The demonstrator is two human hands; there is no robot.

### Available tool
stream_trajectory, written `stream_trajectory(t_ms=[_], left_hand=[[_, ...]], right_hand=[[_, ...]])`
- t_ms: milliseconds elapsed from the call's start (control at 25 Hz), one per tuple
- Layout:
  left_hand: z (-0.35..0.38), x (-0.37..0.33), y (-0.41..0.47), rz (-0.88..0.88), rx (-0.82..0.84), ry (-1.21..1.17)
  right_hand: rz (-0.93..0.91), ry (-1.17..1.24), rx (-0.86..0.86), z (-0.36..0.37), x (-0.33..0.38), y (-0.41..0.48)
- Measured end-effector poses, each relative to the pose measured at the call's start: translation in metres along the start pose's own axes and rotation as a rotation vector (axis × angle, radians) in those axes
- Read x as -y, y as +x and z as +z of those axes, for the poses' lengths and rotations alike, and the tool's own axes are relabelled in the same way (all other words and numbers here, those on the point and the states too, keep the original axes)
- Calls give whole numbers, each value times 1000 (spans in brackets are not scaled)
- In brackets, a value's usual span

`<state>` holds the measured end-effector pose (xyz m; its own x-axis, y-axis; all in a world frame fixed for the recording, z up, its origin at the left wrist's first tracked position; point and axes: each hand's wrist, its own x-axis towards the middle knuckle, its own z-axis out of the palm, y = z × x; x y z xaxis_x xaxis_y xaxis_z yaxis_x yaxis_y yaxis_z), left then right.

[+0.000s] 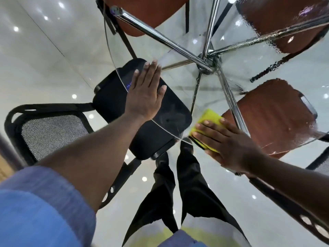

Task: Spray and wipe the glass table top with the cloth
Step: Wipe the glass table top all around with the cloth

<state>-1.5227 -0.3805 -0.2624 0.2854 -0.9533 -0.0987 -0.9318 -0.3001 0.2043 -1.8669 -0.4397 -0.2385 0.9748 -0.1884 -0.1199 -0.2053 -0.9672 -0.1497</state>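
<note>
Glossy white floor [44,50] shows through the glass worktop [179,56]. The right grip [229,141], fingers straight, presses the yellow cloth [208,122] flat beneath it at the near rim, likely for even wiping. The left grip [144,97], spread flat alongside, probably steadies the person. Beyond both, wet streaks [267,40] blur the brown chairs [272,118]; no spray bottle shows.

Cloth [207,122]: yellow, folded, pressed beneath fingers of the right hand [231,148].
Glass table top [178,50]: clear, round, touched by flat fingers of the left hand [144,97], wet beyond them.
</note>
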Motion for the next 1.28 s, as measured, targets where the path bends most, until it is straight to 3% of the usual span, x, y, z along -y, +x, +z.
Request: stream_trajectory(t_ms=[120, 240, 480, 800, 1120, 1280], left_hand=[[4, 0, 1, -3, -22, 24], [5, 2, 2, -12, -33, 34], [4, -2, 3, -17, -36, 57], [-10, -29, 15, -140, -28, -22], [5, -37, 14, -151, -112, 45], [4, -41, 15, -116, -47, 48]], right_hand=[[21, -36, 61, -4, -14, -19], [113, -17, 33, -5, 10, 40], [506, 32, -120, -21, -13, 148], [520, 49, -19, -10, 36, 35], [547, -22, -176, -27, -51, 160], [574, 29, -127, -16, -8, 100]])
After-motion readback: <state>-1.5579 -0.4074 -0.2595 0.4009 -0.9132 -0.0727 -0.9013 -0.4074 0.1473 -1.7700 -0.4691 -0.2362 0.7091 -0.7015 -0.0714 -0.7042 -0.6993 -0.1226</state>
